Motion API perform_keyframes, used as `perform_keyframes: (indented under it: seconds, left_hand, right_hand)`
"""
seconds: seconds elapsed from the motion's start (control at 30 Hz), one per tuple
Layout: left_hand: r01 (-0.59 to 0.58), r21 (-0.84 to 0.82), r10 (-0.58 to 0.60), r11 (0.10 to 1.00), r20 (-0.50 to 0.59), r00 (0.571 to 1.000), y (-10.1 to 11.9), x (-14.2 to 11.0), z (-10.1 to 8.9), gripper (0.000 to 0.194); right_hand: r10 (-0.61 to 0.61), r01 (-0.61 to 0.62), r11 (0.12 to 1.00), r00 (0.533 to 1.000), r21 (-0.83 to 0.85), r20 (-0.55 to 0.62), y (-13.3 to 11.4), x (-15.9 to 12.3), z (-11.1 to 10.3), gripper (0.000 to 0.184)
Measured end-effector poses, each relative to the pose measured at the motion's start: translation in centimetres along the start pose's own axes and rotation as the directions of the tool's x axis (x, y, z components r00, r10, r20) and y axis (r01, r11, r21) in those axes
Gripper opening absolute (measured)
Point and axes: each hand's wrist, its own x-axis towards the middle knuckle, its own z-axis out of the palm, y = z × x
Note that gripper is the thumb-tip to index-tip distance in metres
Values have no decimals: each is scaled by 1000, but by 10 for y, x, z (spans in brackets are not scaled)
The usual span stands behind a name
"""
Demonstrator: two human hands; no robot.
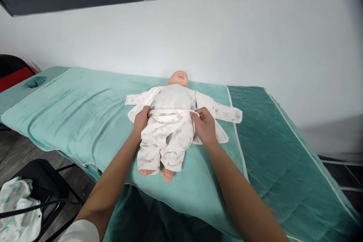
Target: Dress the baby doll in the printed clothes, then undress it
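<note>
A baby doll [179, 78] lies on its back, head toward the wall and feet toward me. White patterned baby trousers [167, 136] cover its legs, with the bare feet showing below the cuffs. My left hand [142, 120] pinches the waistband at its left side. At the right side my right hand [204, 121] grips the same waistband between thumb and fingers. Under and around the doll a white baby jacket [222, 111] lies spread, its sleeves stretched out to both sides. A plain pale layer [174, 97] covers the doll's chest.
The doll rests on a bed with a light green cover [85, 109]; a darker green quilted sheet [272, 147] lies at the right. A white wall [227, 38] stands behind. At lower left, a black chair [42, 176] holds patterned cloth [19, 208], with a black cable [42, 206] crossing in front.
</note>
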Motion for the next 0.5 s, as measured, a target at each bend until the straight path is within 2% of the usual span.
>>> perform_keyframes:
  seconds: [0.07, 0.13, 0.23, 0.3, 0.4, 0.5]
  left_hand:
    - [24, 2, -24, 1000, 8, 1000, -1, 4, 1, 23]
    - [65, -3, -65, 998, 33, 997, -2, 7, 1, 25]
    - [84, -43, -79, 996, 100, 992, -2, 10, -1, 22]
    - [94, -181, -65, 979, 159, 985, -1, 10, -4, 16]
    - [183, -455, -55, 872, 281, 958, -1, 8, -7, 18]
    - [290, -559, -95, 777, 352, 931, -1, 7, -10, 27]
  right_hand:
    - [30, -30, 1000, 999, -2, 15, 2, 7, 2, 32]
    - [77, -80, 997, 986, 12, 146, 4, 10, 0, 34]
    - [124, -154, 986, 938, 69, 324, 7, 8, -8, 33]
    - [108, -170, 979, 899, 111, 425, 10, 5, -13, 29]
    - [78, -169, 977, 852, 130, 518, 13, 2, -15, 24]
    - [100, -141, 989, 875, 52, 473, 17, 1, -11, 22]
